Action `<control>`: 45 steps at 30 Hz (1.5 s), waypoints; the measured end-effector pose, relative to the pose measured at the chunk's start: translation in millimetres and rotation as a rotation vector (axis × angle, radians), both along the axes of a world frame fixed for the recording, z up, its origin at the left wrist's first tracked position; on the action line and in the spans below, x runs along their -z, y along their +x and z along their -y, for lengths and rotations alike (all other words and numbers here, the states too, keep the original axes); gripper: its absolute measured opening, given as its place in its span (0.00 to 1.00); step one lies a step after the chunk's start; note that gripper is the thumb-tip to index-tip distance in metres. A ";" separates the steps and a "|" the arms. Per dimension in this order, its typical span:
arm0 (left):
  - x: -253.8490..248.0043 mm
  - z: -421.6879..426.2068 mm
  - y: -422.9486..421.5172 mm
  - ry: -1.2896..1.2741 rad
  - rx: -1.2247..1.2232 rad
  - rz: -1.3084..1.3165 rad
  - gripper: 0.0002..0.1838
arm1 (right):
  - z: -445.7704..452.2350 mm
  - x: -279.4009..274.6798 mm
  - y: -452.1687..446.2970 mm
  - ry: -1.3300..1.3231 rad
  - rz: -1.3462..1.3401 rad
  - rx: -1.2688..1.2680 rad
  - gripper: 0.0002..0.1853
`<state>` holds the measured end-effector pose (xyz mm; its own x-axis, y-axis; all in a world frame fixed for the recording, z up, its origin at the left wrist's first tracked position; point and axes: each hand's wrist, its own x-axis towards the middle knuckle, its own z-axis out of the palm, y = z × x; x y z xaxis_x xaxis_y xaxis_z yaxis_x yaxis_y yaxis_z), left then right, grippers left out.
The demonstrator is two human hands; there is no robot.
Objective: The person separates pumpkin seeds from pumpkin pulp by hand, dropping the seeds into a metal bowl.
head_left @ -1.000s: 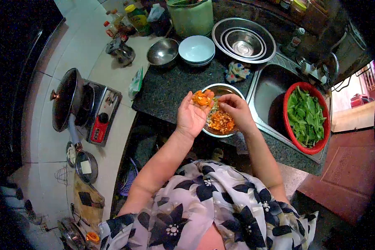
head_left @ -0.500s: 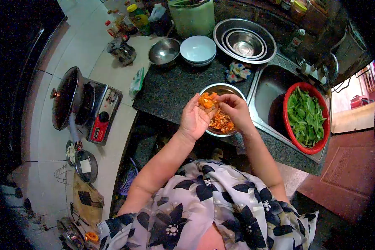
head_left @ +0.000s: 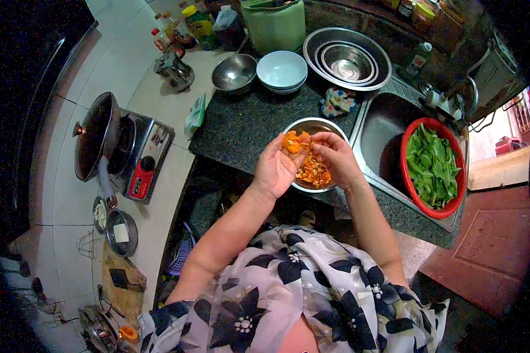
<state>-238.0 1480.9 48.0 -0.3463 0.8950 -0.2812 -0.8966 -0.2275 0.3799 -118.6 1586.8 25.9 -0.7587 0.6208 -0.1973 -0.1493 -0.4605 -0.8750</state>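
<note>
My left hand [head_left: 277, 169] is cupped, palm up, with a clump of orange pulp [head_left: 296, 142], like pumpkin pulp, held at the fingers. The fingers of my right hand [head_left: 337, 157] pinch at the clump's right side; what sits between their tips is too small to make out. Both hands are over a steel bowl [head_left: 342, 130] on the dark counter. Inside the bowl lie orange bits mixed with pale pieces [head_left: 315, 174], partly hidden by my hands.
A red basin of green leaves [head_left: 433, 167] stands at the right, over the sink [head_left: 384, 123]. White bowls [head_left: 281, 69], nested steel basins [head_left: 347, 62] and a cloth [head_left: 337, 102] are behind. Leftward are a gas stove [head_left: 149, 162], a wok [head_left: 98, 138] and a cutting board [head_left: 123, 285].
My right fingers have curled in slightly against the orange clump. My left hand keeps nearly the same place over the bowl, and the view has shifted a little.
</note>
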 end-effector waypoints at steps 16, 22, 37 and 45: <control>-3.6 -0.4 4.7 -0.016 -0.003 -0.054 0.16 | 2.1 2.3 1.8 -0.055 -0.017 0.034 0.08; -8.5 0.1 8.3 0.001 -0.027 -0.019 0.15 | 9.2 8.7 -5.1 0.460 0.085 0.102 0.13; 5.7 2.4 2.0 0.033 0.004 0.001 0.15 | 16.7 -7.6 -7.0 1.075 0.140 0.120 0.11; -1.6 2.6 2.0 0.019 -0.011 -0.086 0.18 | 13.2 8.5 -5.3 0.729 0.167 0.072 0.09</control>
<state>-236.0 1478.3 49.6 -0.3783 0.8957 -0.2335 -0.8584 -0.2451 0.4506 -123.9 1573.6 17.4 -0.7075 0.6849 0.1742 0.0044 0.2507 -0.9681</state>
